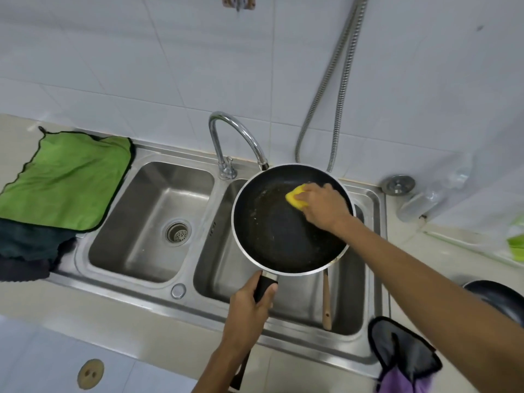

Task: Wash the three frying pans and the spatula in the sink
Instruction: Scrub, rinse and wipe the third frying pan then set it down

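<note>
- My left hand point(249, 302) grips the pan point(289, 222) by its handle.
- My right hand point(320, 205) presses the sponge point(295, 198) inside, scrubbing.
- Next, probably rinse under the tap point(235, 137).

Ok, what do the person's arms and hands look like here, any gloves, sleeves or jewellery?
Both are bare. The left hand and right hand wear no gloves, and no rings, watch or bracelets show. Both forearms are uncovered right to the frame edge, so no sleeves are visible. No markings show on either arm.
</note>
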The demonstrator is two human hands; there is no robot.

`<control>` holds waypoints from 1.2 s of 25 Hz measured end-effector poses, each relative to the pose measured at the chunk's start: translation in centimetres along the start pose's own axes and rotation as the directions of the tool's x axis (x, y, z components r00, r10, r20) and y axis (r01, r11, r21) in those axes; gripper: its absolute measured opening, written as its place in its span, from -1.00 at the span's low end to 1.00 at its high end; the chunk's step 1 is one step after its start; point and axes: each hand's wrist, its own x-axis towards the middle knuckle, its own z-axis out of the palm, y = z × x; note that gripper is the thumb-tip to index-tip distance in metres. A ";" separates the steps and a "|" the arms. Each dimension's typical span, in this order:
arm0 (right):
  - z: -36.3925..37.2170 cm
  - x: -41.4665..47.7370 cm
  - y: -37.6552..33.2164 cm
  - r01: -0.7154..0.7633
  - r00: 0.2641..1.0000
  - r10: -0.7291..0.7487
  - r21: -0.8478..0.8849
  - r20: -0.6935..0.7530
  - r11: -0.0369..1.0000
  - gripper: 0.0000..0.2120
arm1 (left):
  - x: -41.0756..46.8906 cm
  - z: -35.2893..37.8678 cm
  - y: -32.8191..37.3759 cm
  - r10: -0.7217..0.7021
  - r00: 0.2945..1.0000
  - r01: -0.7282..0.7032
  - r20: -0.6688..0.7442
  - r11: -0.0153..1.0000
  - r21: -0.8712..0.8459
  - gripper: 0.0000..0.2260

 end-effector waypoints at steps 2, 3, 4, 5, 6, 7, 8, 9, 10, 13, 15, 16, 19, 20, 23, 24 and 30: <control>0.3 -2.5 2.2 0.010 1.000 -0.011 0.033 0.016 0.999 -0.60 | 0.3 0.1 0.0 -0.008 1.000 0.008 -0.011 1.000 -0.014 -0.85; 0.4 -4.0 2.3 0.010 1.000 -0.012 0.076 0.028 0.997 -0.60 | 0.5 0.2 0.0 -0.002 1.000 0.002 -0.017 1.000 -0.006 -0.84; 0.6 -5.3 1.7 0.012 0.999 -0.016 0.123 0.034 0.992 -0.59 | 0.8 0.3 0.0 0.007 1.000 -0.006 -0.023 1.000 0.003 -0.83; 0.6 -6.2 0.7 0.019 0.999 -0.028 0.169 0.046 0.985 -0.58 | 1.1 0.3 -0.1 0.014 0.999 -0.014 -0.029 1.000 0.009 -0.82; 0.6 -6.9 -0.6 0.030 0.998 -0.042 0.200 0.056 0.979 -0.57 | 1.4 0.2 -0.1 0.024 0.999 -0.023 -0.030 1.000 0.016 -0.83; 0.6 -7.5 -1.7 0.049 0.997 -0.062 0.218 0.053 0.975 -0.57 | 1.8 0.1 -0.1 0.032 0.999 -0.031 -0.029 0.999 0.031 -0.84; 0.8 -8.1 -2.4 0.072 0.996 -0.080 0.227 0.028 0.971 -0.58 | 2.1 -0.1 -0.2 0.036 0.999 -0.034 -0.031 0.998 0.049 -0.86; 0.8 -8.5 -2.7 0.084 0.996 -0.085 0.226 -0.007 0.971 -0.58 | 2.4 -0.3 -0.3 0.034 0.999 -0.032 -0.034 0.998 0.060 -0.88; 0.7 -8.9 -2.3 0.087 0.996 -0.083 0.222 -0.031 0.971 -0.59 | 2.7 -0.5 -0.4 0.021 0.999 -0.018 -0.036 0.998 0.058 -0.89; 0.7 -10.1 0.7 0.085 0.996 -0.083 0.238 -0.016 0.968 -0.61 | 2.5 -0.9 -0.7 -0.028 0.999 0.028 -0.023 0.999 0.020 -0.93; 0.8 -10.3 1.9 0.104 0.990 -0.123 0.228 0.069 0.968 -0.62 | 2.2 -0.8 -0.8 -0.004 1.000 0.005 -0.022 0.999 0.049 -0.93; 0.8 -10.0 1.7 0.146 0.979 -0.175 0.231 0.107 0.962 -0.63 | 2.0 -0.7 -0.8 0.012 1.000 -0.011 -0.016 0.998 0.062 -0.93; 1.3 -8.2 -2.1 0.300 0.926 -0.349 0.285 0.143 0.911 -0.64 | 1.3 -0.1 -0.4 0.064 0.998 -0.063 0.002 0.993 0.101 -0.89; 2.0 -7.3 -3.6 0.326 0.924 -0.366 0.267 0.114 0.907 -0.63 | 1.0 0.1 -0.3 0.076 0.997 -0.076 0.010 0.990 0.116 -0.88; 3.5 -3.3 -6.1 0.273 0.962 -0.272 0.173 -0.031 0.946 -0.62 | 0.3 1.0 0.2 0.071 0.997 -0.072 0.007 0.991 0.110 -0.88; 3.2 -2.0 -5.9 0.206 0.978 -0.201 0.152 -0.050 0.967 -0.63 | 0.3 1.3 0.2 0.070 0.998 -0.069 -0.007 0.993 0.098 -0.91; 2.3 -3.3 -0.1 -0.021 1.000 0.022 0.045 -0.006 0.999 -0.67 | 1.1 -0.3 -1.4 0.038 0.997 -0.034 -0.062 0.997 0.064 -0.81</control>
